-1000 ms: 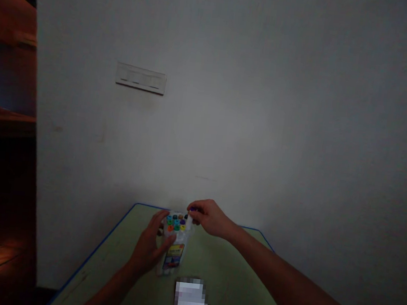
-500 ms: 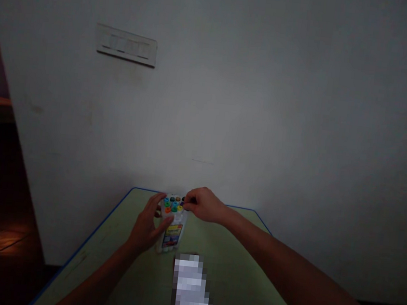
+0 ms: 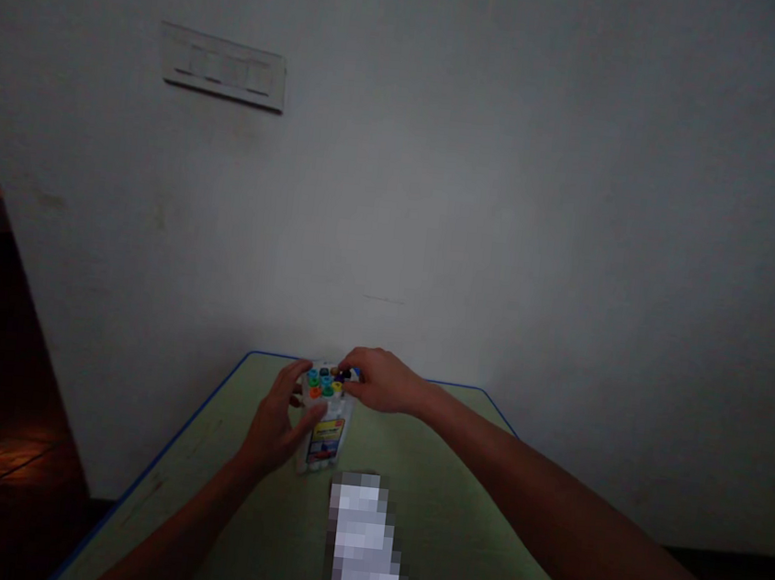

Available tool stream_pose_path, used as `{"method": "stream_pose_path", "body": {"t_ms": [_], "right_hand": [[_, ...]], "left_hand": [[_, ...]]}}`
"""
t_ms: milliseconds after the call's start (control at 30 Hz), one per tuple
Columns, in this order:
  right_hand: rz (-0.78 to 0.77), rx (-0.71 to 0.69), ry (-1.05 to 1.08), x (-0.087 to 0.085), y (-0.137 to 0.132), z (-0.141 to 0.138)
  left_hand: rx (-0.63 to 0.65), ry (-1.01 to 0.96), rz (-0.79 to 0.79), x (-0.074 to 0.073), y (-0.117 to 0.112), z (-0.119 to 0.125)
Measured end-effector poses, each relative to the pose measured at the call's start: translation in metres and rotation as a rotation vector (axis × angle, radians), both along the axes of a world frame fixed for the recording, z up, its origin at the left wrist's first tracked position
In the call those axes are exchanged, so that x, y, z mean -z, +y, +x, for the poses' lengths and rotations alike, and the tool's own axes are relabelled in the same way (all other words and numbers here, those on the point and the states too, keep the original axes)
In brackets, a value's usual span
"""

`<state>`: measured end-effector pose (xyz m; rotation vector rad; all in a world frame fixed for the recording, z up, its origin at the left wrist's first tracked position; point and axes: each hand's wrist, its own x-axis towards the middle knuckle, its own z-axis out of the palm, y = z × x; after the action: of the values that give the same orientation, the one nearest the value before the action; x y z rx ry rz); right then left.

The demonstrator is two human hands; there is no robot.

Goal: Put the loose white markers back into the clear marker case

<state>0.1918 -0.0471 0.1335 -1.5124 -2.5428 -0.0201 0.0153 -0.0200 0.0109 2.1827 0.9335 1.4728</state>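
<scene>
A clear plastic case of markers point(image 3: 325, 440) stands at the far part of the table, slightly tilted, with a yellow and blue label on its front. Several coloured caps, among them orange, green, yellow and light blue, show at its top. My left hand point(image 3: 275, 421) grips the case from the left, thumb on the front and fingers around the far side. At the top right corner, my right hand point(image 3: 384, 382) has its fingertips closed around a dark-capped marker point(image 3: 345, 377), which is partly hidden by the fingers.
The green table point(image 3: 422, 487) has a blue edge and meets a pale wall point(image 3: 508, 201). A blurred-out rectangular object point(image 3: 367, 546) lies near the front. A switch plate point(image 3: 223, 68) is on the wall at upper left, beside a dark opening with a reddish floor point(image 3: 1, 471).
My right hand has shifted slightly left over the caps, its fingertips now closer around the dark one. My left hand keeps hold of the case. The whole view has moved a little.
</scene>
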Motion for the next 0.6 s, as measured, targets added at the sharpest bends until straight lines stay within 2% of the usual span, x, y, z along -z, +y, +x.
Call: {"method": "stream_pose_path", "body": {"t_ms": [600], "right_hand": [[-0.054, 0.015, -0.016, -0.0048, 0.0007, -0.0034]], "left_hand": [[0.001, -0.005, -0.019, -0.0003, 0.0, 0.0007]]}}
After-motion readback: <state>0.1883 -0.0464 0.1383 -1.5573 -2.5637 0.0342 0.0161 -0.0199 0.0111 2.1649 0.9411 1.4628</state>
